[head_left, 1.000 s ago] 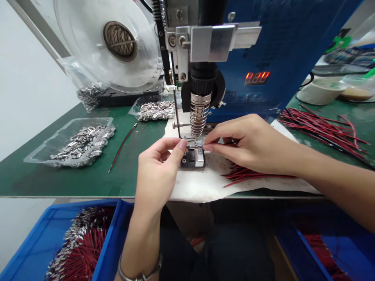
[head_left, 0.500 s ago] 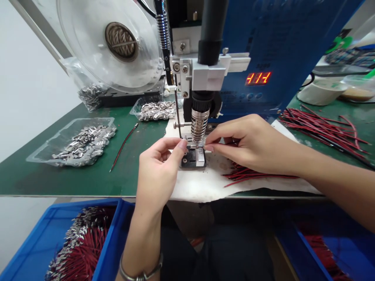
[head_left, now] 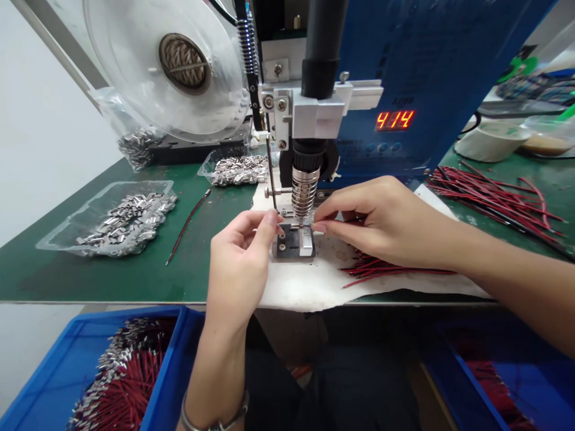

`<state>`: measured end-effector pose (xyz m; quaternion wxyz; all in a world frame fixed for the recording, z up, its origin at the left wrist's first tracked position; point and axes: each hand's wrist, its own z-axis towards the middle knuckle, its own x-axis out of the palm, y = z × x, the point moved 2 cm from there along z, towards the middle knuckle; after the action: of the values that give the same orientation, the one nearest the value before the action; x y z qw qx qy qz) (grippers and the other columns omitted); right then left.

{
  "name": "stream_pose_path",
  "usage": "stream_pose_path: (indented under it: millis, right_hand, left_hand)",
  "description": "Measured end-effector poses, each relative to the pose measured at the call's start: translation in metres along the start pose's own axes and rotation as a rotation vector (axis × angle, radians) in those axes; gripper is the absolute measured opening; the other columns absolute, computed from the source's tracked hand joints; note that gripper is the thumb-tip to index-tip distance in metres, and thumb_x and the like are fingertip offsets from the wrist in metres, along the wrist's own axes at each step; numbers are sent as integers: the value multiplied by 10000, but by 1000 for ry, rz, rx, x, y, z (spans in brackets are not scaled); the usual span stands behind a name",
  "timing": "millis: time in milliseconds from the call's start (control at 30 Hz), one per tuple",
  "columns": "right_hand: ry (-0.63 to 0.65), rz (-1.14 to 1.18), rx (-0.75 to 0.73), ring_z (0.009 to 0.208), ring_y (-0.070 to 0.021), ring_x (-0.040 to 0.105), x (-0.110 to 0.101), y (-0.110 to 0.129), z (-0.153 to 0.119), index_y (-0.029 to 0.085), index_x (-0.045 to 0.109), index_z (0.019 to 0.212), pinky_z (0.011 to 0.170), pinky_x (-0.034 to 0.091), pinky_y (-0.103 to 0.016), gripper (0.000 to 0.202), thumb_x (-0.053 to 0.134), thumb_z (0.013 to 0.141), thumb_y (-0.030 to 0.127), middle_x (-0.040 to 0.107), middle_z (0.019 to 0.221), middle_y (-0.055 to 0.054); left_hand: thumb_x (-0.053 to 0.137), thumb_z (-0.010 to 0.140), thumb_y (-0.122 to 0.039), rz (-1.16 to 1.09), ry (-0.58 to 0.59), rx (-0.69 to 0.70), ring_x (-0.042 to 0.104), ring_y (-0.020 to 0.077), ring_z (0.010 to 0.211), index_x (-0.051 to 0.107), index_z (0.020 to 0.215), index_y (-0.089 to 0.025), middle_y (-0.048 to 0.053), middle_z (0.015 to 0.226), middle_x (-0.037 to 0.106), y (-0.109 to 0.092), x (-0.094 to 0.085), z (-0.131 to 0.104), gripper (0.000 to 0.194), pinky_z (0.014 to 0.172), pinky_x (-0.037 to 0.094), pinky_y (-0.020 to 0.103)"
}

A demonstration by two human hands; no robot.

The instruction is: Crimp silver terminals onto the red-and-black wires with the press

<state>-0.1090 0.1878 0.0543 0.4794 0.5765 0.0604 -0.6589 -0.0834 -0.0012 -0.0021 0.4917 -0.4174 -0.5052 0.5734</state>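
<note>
The fingers (head_left: 268, 222) of the left hand (head_left: 238, 263) are drawn narrow, thumb near forefinger, at the left side of one small black plate (head_left: 287, 244); whether they hold anything I cannot tell. Those of the right hand (head_left: 381, 221) are narrow too, at the right side of the plate, and what lies between them is too small to make out.

Between the two hands, on the plate and under the tip of the machine (head_left: 398, 60), lies one metal piece (head_left: 294, 226): tiny, silvery, its far side hidden by a coiled spring (head_left: 304, 194). One pale block (head_left: 306, 244) sits on the plate, just nearer. The display (head_left: 395, 121) shows three red digits, 414; the machine's top is cut off.

A white sheet (head_left: 296, 287) lies beneath on the green tabletop (head_left: 193, 278). On it, partly covered by the right hand, is a bunch of red and black wires (head_left: 381, 272), too tangled to count. A second, larger pile (head_left: 494, 200) lies at far right. One single wire (head_left: 187, 226) lies apart on the left, between two clear trays, one near (head_left: 49, 240) and one far (head_left: 207, 161), both heaped with countless silvery pieces.

Two blue boxes stand at the near edge, left (head_left: 67, 347) and right (head_left: 476, 389), both cut off; each contains red wires, the right ones in shadow.
</note>
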Motion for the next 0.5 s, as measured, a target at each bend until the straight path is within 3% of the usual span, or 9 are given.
stream_pose_path:
  millis: [500]
  right_hand:
    - [-22, -9, -56, 605, -115, 607, 1, -2, 0, 124, 771, 877, 615, 434, -257, 163, 616, 912, 162, 749, 763, -26]
  left_hand:
    - [692, 878, -419, -12, 6, -1, 364, 76, 504, 625, 755, -180, -20, 637, 532, 0, 0, 1, 278, 484, 291, 243]
